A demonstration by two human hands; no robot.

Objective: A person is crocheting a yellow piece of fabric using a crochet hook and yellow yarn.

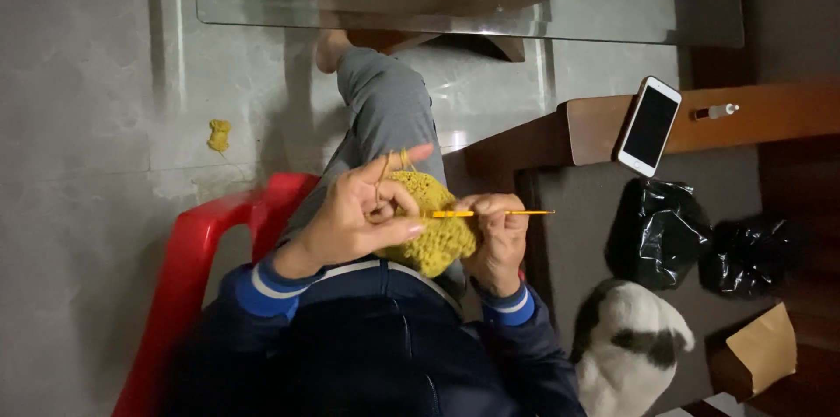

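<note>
Left hand (363, 220) pinches the yellow crochet piece (433, 238); right hand (497, 238) grips the crochet hook (490, 213).

Dark-screened white phone (648, 126) on wooden ledge (770, 115)

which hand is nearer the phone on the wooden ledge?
Right. The right hand, holding the crochet hook, sits just below-left of the phone. The left hand is further left, beyond the yellow crochet piece.
</note>
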